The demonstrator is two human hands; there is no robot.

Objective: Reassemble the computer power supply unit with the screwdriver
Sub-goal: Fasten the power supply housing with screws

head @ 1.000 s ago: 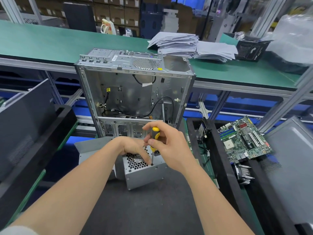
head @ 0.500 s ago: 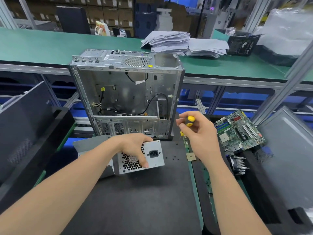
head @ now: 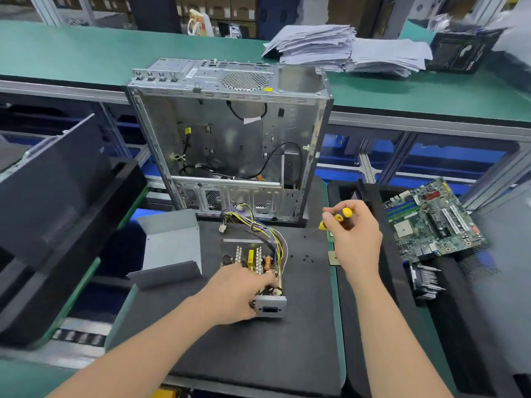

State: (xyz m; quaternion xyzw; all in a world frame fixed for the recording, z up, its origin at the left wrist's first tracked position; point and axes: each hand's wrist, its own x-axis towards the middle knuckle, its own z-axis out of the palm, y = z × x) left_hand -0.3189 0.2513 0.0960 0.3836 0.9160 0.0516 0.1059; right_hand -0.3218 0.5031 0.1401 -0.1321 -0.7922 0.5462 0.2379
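Note:
The power supply unit (head: 258,271) lies on the black mat (head: 258,349) with its top open, so its circuit board, coils and wire bundle show. My left hand (head: 238,294) grips its near left side, beside the socket panel (head: 270,308). Its grey metal cover (head: 172,245) lies to the left on the mat. My right hand (head: 353,234) is raised to the right of the unit and holds the yellow-and-black screwdriver (head: 336,218), whose tip points down-left toward the mat. Several small black screws (head: 306,258) lie loose between the unit and my right hand.
An empty computer case (head: 230,139) stands upright behind the mat. A motherboard (head: 434,219) and a heatsink (head: 425,280) rest in the black bin at right. Black panels lean at left. A paper stack (head: 330,47) sits on the green bench behind.
The unit was turned from its fan-grille side up to its open side up. My right hand lifted the screwdriver off it and moved right. My left hand stayed on the unit.

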